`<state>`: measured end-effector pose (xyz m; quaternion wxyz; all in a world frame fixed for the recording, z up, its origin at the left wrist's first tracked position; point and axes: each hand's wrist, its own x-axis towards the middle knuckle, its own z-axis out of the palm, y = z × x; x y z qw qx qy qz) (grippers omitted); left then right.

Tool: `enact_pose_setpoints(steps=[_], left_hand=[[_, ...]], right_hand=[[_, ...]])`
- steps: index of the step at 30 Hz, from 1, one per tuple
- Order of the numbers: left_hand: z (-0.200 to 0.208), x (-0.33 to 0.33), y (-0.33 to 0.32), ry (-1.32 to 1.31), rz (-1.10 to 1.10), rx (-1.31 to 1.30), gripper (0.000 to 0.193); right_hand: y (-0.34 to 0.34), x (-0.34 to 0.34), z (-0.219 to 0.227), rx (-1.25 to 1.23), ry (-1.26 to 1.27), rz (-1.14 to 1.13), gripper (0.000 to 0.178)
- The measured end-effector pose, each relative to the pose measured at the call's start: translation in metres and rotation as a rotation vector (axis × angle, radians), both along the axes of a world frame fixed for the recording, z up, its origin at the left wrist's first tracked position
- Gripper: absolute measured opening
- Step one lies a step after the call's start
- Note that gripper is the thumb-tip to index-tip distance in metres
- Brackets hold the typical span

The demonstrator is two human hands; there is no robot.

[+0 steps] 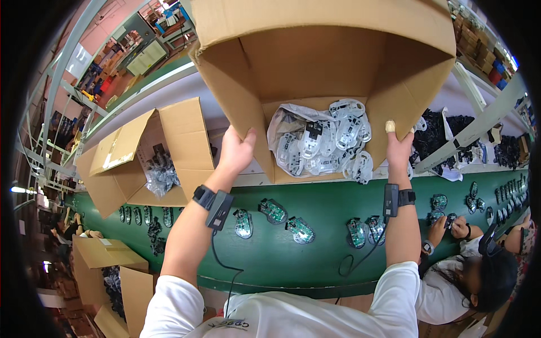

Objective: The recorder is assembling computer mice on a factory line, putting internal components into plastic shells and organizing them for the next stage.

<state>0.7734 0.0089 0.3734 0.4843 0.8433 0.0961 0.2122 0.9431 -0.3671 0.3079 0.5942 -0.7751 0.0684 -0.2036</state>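
Note:
A big cardboard box (315, 65) is tipped with its open side toward me, above the far edge of the green bench. Inside, at its lower part, lie several clear and white plastic shells (344, 135), shaped like computer mouse parts, beside a crumpled plastic bag (287, 118). My left hand (238, 151) grips the box's left wall, thumb against the cardboard. On the right wall my right hand (399, 147) holds on, its thumb tip wrapped in a pale covering. The fingers of both hands are partly hidden behind the walls.
On the green bench (270, 259) lie several green circuit boards in mouse-shaped bases (300, 230). Left stands another open box (186, 141) with bagged parts; a third box (101, 253) is below. Dark parts (451, 129) are heaped right. A co-worker (451, 287) works at lower right.

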Motion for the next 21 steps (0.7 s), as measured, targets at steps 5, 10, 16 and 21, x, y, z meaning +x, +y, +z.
enact_pose_setpoints(steps=[5,10,16,21], left_hand=[[0.027,-0.014,-0.007,-0.038,0.016,0.016,0.023],[0.072,-0.016,-0.024,-0.086,-0.008,0.100,0.025],[0.114,0.003,-0.039,-0.053,-0.047,0.308,0.033],[0.137,0.018,-0.057,0.048,-0.021,0.404,0.027]], right_hand=[[0.005,-0.010,0.010,0.274,-0.032,0.140,0.067],[0.000,-0.026,0.026,0.437,-0.084,0.236,0.055],[-0.003,-0.029,0.008,0.591,-0.027,0.282,0.052],[-0.004,-0.043,0.005,0.697,0.081,0.282,0.054]])
